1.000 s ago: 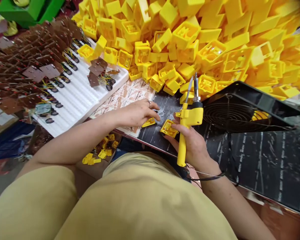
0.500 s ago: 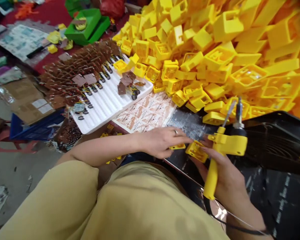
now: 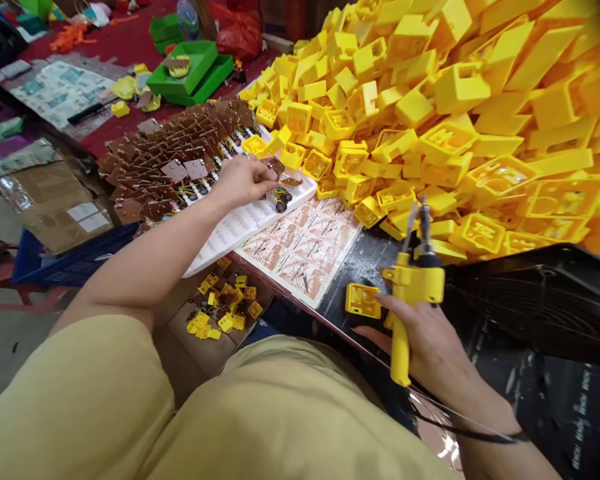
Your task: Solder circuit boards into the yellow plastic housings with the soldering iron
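Note:
My left hand [image 3: 243,181] reaches over the white foam tray [image 3: 300,195], its fingers pinched at the edge of a brown circuit board [image 3: 275,165]. Wires and small round black parts hang from the boards in that little cluster. In my right hand [image 3: 433,337] is a yellow soldering gun [image 3: 403,320], its metal tip pointing away from me and a cable trailing from the handle. A fingertip of the same hand touches a small open yellow plastic housing [image 3: 363,300] lying on the black bench top.
A big heap of yellow housings [image 3: 405,140] covers the bench's far side. Rows of brown circuit boards [image 3: 165,163] fill the tray's left part. A black fan-like case [image 3: 540,300] stands at right. Below the bench edge, a carton [image 3: 190,357] holds yellow pieces.
My left hand has left the yellow housing, moving up and left to the circuit boards. The soldering gun in my right hand appears further left, partly because the view has shifted.

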### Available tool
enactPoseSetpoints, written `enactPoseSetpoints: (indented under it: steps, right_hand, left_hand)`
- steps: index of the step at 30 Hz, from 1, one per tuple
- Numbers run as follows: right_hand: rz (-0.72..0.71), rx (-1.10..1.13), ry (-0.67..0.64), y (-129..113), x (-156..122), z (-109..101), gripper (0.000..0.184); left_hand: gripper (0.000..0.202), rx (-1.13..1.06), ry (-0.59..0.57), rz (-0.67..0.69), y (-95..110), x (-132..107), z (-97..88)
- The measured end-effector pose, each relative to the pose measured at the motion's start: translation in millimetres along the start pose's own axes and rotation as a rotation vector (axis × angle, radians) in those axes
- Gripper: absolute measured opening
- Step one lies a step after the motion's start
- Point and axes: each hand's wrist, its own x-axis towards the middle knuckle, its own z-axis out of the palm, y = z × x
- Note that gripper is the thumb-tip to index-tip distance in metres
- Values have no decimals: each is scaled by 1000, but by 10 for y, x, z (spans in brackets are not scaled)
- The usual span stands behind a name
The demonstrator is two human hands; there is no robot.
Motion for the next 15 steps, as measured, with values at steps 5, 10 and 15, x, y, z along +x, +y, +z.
enactPoseSetpoints:
  steps: [5, 10, 15]
  right_hand:
    - [-2, -75, 45, -18, 77, 73, 33]
    - [58, -156, 107, -19, 28, 69, 46]
    - [108, -115, 96, -50, 32, 53, 41]
  left_hand:
    - [21, -556, 142, 133, 246, 51, -213]
    - [14, -1083, -20, 132, 770, 149, -362]
    - [9, -810, -193, 242, 1087, -64, 130]
